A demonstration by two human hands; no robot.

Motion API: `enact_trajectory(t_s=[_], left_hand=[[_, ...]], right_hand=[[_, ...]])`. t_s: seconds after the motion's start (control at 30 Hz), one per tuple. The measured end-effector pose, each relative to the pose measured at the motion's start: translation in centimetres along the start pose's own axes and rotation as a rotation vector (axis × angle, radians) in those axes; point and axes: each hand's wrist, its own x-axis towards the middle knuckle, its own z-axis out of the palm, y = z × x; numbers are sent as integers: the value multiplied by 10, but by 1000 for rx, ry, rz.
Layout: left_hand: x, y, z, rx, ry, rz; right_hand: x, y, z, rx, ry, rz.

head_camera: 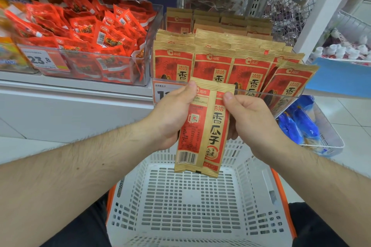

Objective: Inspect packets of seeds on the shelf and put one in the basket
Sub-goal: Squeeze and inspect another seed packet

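I hold one tan-and-red seed packet (202, 132) upright above the white basket (180, 206), its back with the barcode facing me. My left hand (172, 114) grips its left edge, thumb at the top corner. My right hand (247, 118) pinches its right edge near the top. Behind it, several more seed packets (220, 62) stand in rows in a clear bin (291, 96) on the shelf. The basket is empty and sits just below my hands.
A clear bin (84, 60) of red snack packets with a price tag reading 23.8 stands to the left. A white shelf post (325, 6) rises on the right. A wire basket (313, 126) with blue packets hangs lower right.
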Motion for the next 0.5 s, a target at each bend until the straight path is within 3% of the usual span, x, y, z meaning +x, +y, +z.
enact_trajectory(t_s=[0.5], left_hand=[[-1, 3, -2, -20, 91, -70]], right_hand=[[0, 3, -2, 16, -155, 75]])
